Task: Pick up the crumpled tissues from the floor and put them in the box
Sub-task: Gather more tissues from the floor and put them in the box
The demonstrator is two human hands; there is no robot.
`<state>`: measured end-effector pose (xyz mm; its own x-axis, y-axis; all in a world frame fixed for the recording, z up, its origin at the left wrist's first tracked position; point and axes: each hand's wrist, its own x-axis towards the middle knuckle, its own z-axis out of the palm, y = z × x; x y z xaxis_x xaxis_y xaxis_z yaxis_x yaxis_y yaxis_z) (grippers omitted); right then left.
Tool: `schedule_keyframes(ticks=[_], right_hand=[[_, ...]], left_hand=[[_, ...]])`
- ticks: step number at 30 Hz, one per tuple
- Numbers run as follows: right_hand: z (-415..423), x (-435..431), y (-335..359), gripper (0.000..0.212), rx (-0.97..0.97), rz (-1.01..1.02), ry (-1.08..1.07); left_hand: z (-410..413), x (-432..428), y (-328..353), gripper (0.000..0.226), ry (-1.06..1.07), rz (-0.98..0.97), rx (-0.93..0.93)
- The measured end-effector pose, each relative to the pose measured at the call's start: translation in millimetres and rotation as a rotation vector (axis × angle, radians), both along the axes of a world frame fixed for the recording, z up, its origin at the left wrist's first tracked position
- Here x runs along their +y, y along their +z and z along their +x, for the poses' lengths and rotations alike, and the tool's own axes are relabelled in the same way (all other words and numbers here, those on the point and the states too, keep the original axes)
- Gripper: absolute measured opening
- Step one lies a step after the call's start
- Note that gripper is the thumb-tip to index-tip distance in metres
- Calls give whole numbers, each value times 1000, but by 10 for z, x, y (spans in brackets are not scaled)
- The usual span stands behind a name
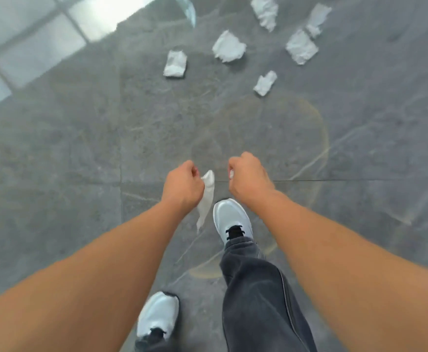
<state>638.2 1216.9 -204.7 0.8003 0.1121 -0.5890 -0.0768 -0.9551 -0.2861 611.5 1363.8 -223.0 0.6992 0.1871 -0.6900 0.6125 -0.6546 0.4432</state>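
My left hand [181, 185] is closed on a white tissue [206, 199] that hangs down from its fingers. My right hand [247, 177] is a fist with a small bit of white tissue [231, 174] showing at its fingers. Both hands hover above the grey floor. Several crumpled white tissues lie on the floor ahead: one [175, 64] at the left, one [229, 47] in the middle, a small one [265, 83] nearest, and others [301, 47] [265, 11] [317, 19] farther right. No box is in view.
My two white shoes [232, 218] [158, 315] and dark trouser leg [261, 295] stand below the hands. Paler floor tiles [29, 47] fill the upper left. A pale blue-green edge of some object [188, 10] shows at the top.
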Motion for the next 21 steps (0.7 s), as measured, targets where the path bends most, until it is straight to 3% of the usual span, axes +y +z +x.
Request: schedule_keyframes(ticks=[4, 14, 21], right_hand=[[-650, -180, 509, 13, -66, 39, -212], [-2887, -781, 996, 16, -27, 34, -579], [-4508, -1721, 887, 14, 9, 24, -884]], left_hand=[[-168, -97, 464, 17, -326, 47, -116], [-1411, -772, 1077, 10, -648, 86, -72], [-2854, -1946, 1170, 8, -891, -71, -4]])
